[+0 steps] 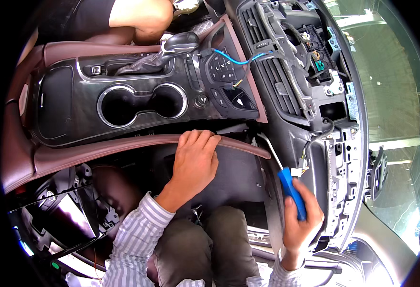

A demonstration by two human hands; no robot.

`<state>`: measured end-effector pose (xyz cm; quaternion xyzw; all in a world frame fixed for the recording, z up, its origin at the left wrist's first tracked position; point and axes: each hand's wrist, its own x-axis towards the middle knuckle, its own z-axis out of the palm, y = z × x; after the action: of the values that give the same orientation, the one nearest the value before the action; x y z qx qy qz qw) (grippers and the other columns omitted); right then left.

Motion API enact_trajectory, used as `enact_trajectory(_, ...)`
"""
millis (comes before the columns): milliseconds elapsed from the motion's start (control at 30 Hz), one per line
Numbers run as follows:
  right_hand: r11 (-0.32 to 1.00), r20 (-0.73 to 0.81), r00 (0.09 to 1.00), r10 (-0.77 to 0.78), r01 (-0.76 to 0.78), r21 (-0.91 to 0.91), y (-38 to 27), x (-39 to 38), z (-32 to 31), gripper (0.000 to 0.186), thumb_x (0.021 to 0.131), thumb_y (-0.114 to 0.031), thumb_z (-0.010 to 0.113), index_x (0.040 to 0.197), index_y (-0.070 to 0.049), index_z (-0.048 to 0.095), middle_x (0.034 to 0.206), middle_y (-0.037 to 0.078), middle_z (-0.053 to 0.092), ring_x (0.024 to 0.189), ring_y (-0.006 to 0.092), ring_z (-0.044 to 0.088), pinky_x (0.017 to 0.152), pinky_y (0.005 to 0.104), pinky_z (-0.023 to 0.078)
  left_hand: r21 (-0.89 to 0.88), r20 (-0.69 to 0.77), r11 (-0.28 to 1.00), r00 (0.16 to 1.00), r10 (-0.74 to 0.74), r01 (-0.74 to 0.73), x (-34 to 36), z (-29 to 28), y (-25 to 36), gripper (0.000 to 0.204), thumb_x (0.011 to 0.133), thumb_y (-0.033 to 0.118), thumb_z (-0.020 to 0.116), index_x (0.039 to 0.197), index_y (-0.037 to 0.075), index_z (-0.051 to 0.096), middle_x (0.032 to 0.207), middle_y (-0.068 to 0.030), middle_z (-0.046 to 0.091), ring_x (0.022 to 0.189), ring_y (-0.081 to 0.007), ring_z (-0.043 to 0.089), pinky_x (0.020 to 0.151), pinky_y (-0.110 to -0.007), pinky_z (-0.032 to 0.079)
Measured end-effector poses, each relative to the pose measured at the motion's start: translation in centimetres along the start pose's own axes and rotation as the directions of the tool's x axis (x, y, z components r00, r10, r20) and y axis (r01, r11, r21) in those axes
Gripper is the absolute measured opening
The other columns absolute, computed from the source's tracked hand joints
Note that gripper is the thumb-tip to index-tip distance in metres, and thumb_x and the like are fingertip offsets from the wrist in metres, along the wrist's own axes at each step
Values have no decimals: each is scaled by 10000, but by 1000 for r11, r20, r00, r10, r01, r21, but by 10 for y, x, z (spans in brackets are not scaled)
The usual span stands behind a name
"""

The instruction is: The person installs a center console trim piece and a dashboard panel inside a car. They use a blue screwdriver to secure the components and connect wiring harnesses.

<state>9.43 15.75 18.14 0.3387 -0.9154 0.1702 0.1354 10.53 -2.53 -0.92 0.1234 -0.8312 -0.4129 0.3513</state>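
Note:
My left hand (pixel 194 161) is closed over the edge of a loose-looking maroon padded side trim (pixel 104 149) of the car's centre console (pixel 88 103), fingers curled over its top. A dark gap shows between this trim and the console near the dashboard. In my right hand (pixel 304 227) is a screwdriver (pixel 292 192) with a blue handle and a thin metal shaft. Its shaft points toward the gap beside the trim's far end; whether the tip touches anything I cannot tell.
The opened dashboard (pixel 286 91) has bare brackets, connectors and hanging wires. A blue cable (pixel 234 60) crosses the button panel by the gear lever (pixel 180 44). Removed dark panels (pixel 68 215) lie at lower left. Another person's knee (pixel 145 16) is beyond the console.

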Motion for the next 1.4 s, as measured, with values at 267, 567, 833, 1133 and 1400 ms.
enact_trajectory(267, 976, 39, 994, -104, 109, -188, 9, 38, 62, 332, 894, -70, 684, 1225, -61, 677, 927, 156, 665, 795, 358, 679, 707, 420, 534, -46, -24, 999, 1000, 7, -9, -2, 1, -1, 352, 748, -14, 651, 1099, -2, 651, 1051, -115, 614, 1032, -309, 566, 974, -445, 426)
enact_trajectory(567, 982, 45, 994, -95, 101, -161, 11, 45, 75, 315, 919, -67, 666, 1229, -13, 663, 959, 193, 687, 846, 376, 685, 759, 431, 533, -32, -45, 999, 999, 18, -19, -4, 1, -2, 337, 723, -23, 636, 1059, -11, 646, 995, -121, 598, 988, -324, 567, 952, -446, 432)
enact_trajectory(833, 963, 135, 975, -174, 198, -186, 26, 55, 80, 298, 958, -110, 633, 1242, -24, 649, 911, 201, 670, 828, 407, 670, 727, 471, 522, 8, -3, 999, 1000, 31, -31, 2, 5, 1, 342, 727, -10, 625, 1069, -10, 644, 1008, -132, 598, 1003, -338, 562, 968, -457, 420)
enact_trajectory(1133, 925, 323, 946, -13, 135, -356, 0, 94, 93, 295, 937, -237, 625, 1134, -33, 707, 931, 237, 724, 899, 426, 693, 817, 515, 540, 11, -31, 1000, 999, 29, -29, -4, 6, -1, 302, 736, 15, 646, 1037, 23, 630, 999, -107, 585, 995, -322, 556, 966, -445, 419)
enact_trajectory(1400, 940, 384, 922, 45, 91, -330, 1, 107, 94, 321, 953, -277, 591, 1089, -20, 727, 944, 246, 720, 913, 442, 686, 834, 495, 527, -25, -30, 1000, 999, 18, -19, -12, 5, -4, 254, 723, 27, 670, 971, 32, 616, 978, -99, 573, 972, -302, 547, 936, -428, 424)
